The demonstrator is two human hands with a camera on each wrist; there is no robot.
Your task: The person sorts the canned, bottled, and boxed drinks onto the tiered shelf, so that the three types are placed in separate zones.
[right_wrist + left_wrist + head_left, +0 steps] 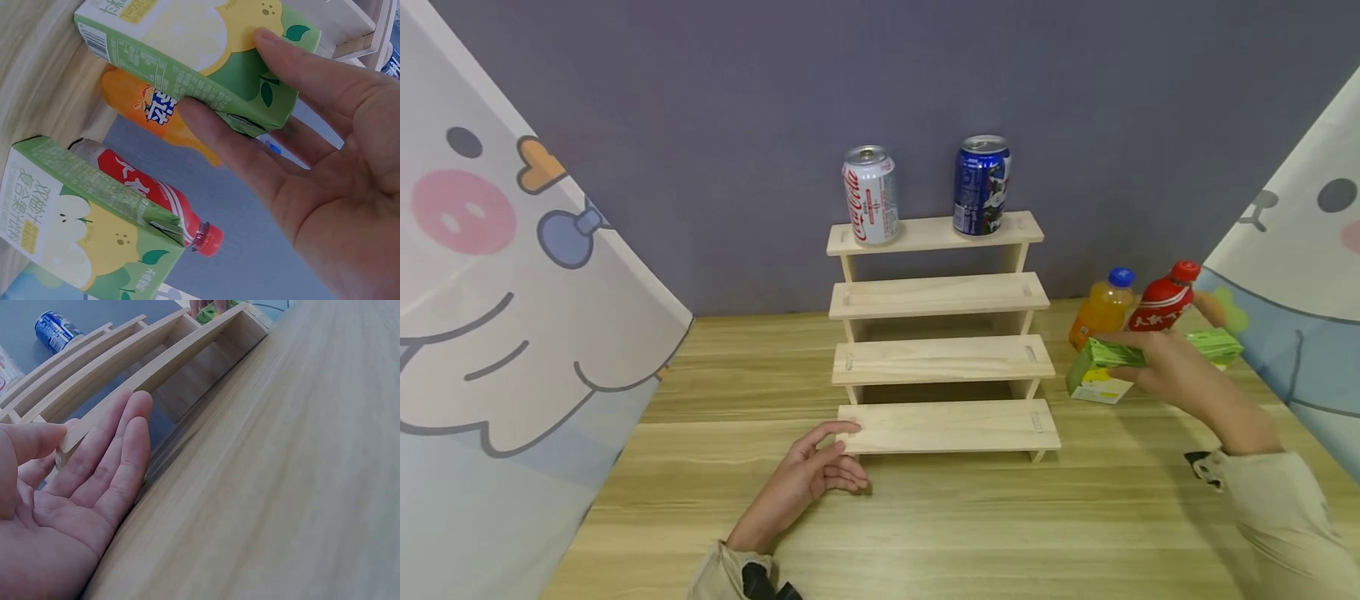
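carton point(206, 62): green, yellow fruit print | bottle point(1102, 312): orange, blue cap point(1122, 277) | can point(872, 202): white, red lettering

The white can point(872, 198) reads “Coca-Cola”, the unheld carton point(90, 228) “双柚汁”, the orange bottle point(156, 119) “达”.

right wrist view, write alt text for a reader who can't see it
The right hand holds a green-and-yellow juice carton near one end. Behind it is an orange drink bottle; at lower left, a matching second carton partly covers a red-capped bottle.
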